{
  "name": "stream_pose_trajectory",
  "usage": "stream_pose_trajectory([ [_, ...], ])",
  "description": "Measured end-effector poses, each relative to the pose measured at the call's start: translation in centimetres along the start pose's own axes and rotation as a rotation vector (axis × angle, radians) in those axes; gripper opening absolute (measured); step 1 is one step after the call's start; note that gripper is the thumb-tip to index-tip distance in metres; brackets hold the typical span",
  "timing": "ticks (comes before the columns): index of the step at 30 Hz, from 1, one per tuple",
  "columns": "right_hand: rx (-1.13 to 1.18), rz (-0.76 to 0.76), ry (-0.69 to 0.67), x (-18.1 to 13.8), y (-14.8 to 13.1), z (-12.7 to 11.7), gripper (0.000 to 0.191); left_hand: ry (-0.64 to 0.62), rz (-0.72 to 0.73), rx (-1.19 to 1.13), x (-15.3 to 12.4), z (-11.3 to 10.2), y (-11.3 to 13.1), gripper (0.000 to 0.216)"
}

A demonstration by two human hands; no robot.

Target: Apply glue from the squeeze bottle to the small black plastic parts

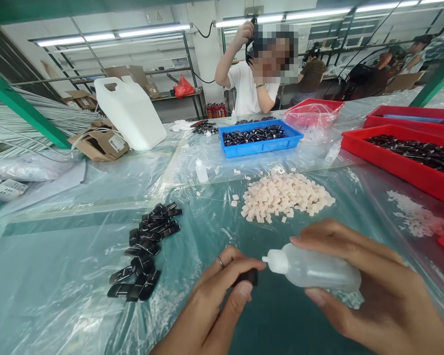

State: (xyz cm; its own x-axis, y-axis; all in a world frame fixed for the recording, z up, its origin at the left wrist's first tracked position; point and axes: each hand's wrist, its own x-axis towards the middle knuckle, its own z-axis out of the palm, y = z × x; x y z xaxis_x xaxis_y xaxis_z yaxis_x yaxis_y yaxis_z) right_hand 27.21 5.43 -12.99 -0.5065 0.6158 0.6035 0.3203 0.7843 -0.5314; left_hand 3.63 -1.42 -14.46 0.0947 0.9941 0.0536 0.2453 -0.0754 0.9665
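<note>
My left hand (214,301) pinches a small black plastic part (247,277) between thumb and fingers, low in the middle. My right hand (370,291) grips a small translucent squeeze bottle (314,268), lying sideways, its white nozzle touching the black part. A row of similar black parts (146,249) lies to the left on the plastic-covered table. A pile of small pale cream blocks (284,197) sits just beyond my hands.
A blue tray (261,145) and red trays (395,160) hold more black parts. A second small bottle (201,171), a white jug (131,113) and a cardboard box (101,143) stand further back. A person in a white shirt (249,86) sits opposite. White bits (414,214) lie right.
</note>
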Motion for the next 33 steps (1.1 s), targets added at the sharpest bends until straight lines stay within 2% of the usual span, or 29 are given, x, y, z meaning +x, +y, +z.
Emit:
stream_pose_trajectory([
  [4, 0.008, -0.056, -0.018, 0.1, -0.1, 0.0, 0.049, -0.046, -0.034, -0.198, 0.5, -1.1, -0.5, 0.02],
  [11, -0.112, -0.097, -0.081, -0.6, -0.1, 0.3, 0.042, 0.028, -0.032, -0.312, 0.8, -1.6, -1.0, 0.019],
  [17, -0.292, -0.132, -0.036, -1.7, 0.1, 0.4, 0.038, 0.039, -0.041, -0.312, 0.7, -1.4, -0.9, 0.017],
  [22, -0.372, -0.21, -0.045, -2.1, 0.0, 0.2, 0.036, 0.026, -0.009, -0.288, 0.4, -1.3, -1.2, 0.019],
  [28, -0.447, -0.162, -0.056, -2.7, -0.4, 0.4, 0.036, 0.044, 0.012, -0.273, 0.3, -1.1, -1.3, 0.024],
  [33, -0.47, -0.224, -0.056, -2.8, -0.1, 0.5, 0.038, 0.048, 0.014, -0.288, 0.3, -0.9, -1.3, 0.024],
])
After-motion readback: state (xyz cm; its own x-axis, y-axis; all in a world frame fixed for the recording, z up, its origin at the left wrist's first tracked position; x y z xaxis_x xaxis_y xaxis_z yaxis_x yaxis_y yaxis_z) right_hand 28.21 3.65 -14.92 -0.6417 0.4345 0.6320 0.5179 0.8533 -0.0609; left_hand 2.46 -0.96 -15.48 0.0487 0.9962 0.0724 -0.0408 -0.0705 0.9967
